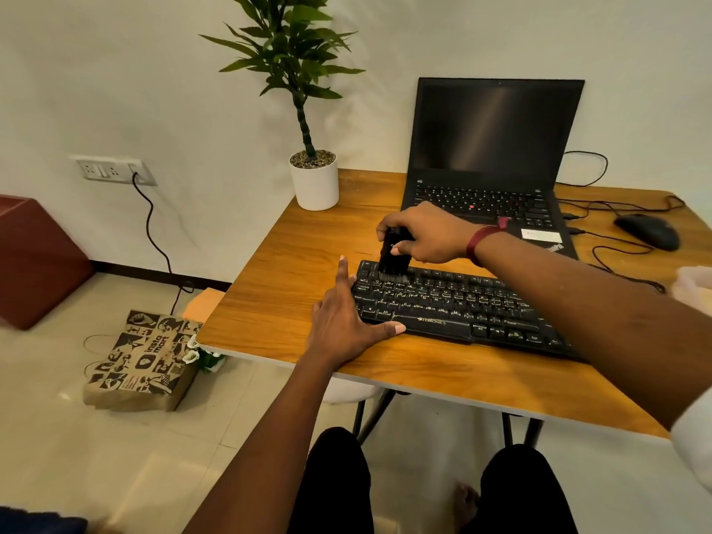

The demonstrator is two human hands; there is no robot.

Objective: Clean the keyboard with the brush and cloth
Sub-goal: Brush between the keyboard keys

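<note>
The right forearm [578, 302] hides one end of the keyboard [454, 302] (a pale blur [695, 287] is edge-cropped nearby).

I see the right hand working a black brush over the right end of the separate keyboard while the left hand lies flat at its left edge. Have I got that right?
Not quite: the head view shows the brush in the right hand on the far left corner of the keyboard, not its right end. The left hand does lie flat at the left edge.
</note>
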